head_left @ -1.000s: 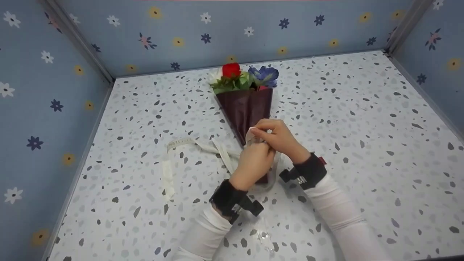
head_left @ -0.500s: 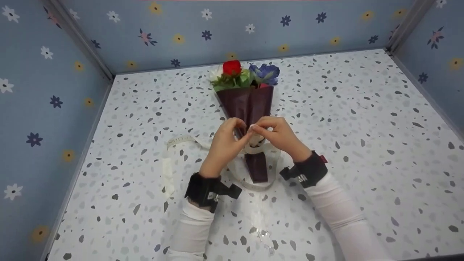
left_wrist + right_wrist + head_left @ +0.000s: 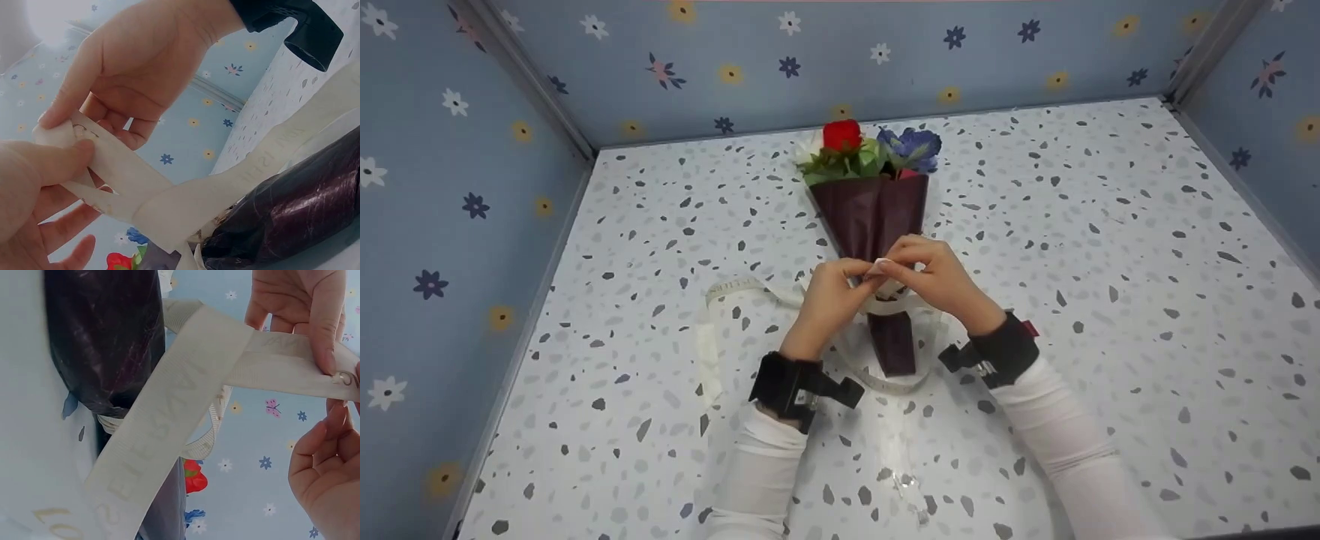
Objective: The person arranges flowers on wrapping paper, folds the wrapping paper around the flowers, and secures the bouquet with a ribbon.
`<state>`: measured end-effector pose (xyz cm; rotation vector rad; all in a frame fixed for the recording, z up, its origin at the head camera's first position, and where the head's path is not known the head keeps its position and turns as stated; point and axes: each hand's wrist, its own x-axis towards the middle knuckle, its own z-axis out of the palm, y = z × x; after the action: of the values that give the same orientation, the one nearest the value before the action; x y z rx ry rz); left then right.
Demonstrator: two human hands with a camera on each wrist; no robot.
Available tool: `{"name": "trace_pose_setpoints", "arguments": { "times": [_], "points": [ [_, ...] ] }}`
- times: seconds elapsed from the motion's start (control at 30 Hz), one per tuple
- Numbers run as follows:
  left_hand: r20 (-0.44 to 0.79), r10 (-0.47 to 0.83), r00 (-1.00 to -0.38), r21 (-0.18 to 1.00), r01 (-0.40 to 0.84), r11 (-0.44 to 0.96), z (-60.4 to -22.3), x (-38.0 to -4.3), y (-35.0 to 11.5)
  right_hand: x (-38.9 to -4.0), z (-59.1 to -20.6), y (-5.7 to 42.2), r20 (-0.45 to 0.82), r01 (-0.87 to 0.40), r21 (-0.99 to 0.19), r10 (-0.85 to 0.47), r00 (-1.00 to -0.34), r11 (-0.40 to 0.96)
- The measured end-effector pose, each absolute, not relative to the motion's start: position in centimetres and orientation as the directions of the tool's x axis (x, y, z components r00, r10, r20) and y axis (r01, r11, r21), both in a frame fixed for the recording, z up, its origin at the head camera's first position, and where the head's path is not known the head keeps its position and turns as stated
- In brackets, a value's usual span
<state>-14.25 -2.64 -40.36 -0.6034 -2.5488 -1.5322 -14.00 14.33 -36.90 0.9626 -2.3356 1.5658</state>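
A bouquet in dark maroon wrapping paper [image 3: 847, 214] lies on the speckled table, its blooms toward the back wall. At its top are a red rose [image 3: 841, 135], a blue flower [image 3: 913, 148] and a pale bloom. Cream ribbon [image 3: 163, 405] with printed letters runs around the narrow part of the wrapping. Over the bouquet, my left hand [image 3: 829, 300] pinches this ribbon between thumb and fingers. Close beside it, my right hand [image 3: 937, 277] pinches the same folded ribbon. The wrist views show a loop of ribbon [image 3: 185, 205] stretching from the wrapping up to both hands.
A loose ribbon tail [image 3: 709, 360] trails over the table to the left, and a ribbon curve lies around the bouquet's lower tip. A small clear scrap [image 3: 911, 491] lies near the front. Flower-patterned blue panels [image 3: 750, 37] enclose the back and sides.
My left hand has moved from over the bouquet's lower part, up and left, to meet my right fingertips at the ribbon. My right hand stays nearly in place.
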Motion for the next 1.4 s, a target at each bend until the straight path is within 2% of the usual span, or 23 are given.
{"name": "trace_pose_setpoints", "arguments": {
  "times": [0.2, 0.4, 0.67, 0.87, 1.13, 1.27, 1.4],
  "points": [
    [0.211, 0.357, -0.910, 0.883, 0.334, 0.329, -40.3, -14.5, -3.3, -15.6, -39.3, 14.8, 0.456, -0.571, -0.784, -0.398, -0.796, 0.243],
    [0.159, 0.415, -0.896, 0.908, 0.298, 0.295, -40.3, -14.8, -3.7, -15.8, -39.6, 15.0, 0.465, -0.575, -0.778, -0.382, -0.799, 0.254],
    [0.194, 0.346, -0.918, 0.934, 0.281, 0.220, -40.8, -14.7, -2.8, -15.7, -39.7, 14.9, 0.459, -0.563, -0.802, -0.399, -0.794, 0.198],
    [0.230, 0.237, -0.944, 0.939, 0.279, 0.201, -41.2, -14.5, -2.1, -15.5, -39.6, 15.1, 0.421, -0.536, -0.819, -0.419, -0.805, 0.207],
    [0.238, 0.197, -0.951, 0.942, 0.275, 0.193, -41.3, -14.5, -1.9, -15.9, -39.1, 17.1, 0.363, -0.506, -0.800, -0.413, -0.835, 0.321],
    [0.239, 0.203, -0.949, 0.943, 0.277, 0.185, -41.1, -14.5, -2.1, -16.7, -39.7, 18.1, 0.264, -0.502, -0.749, -0.500, -0.825, 0.432],
    [0.244, 0.236, -0.941, 0.943, 0.287, 0.168, -40.9, -14.4, -2.4, -17.1, -40.7, 18.3, 0.135, -0.540, -0.640, -0.613, -0.779, 0.546]
  ]
}}
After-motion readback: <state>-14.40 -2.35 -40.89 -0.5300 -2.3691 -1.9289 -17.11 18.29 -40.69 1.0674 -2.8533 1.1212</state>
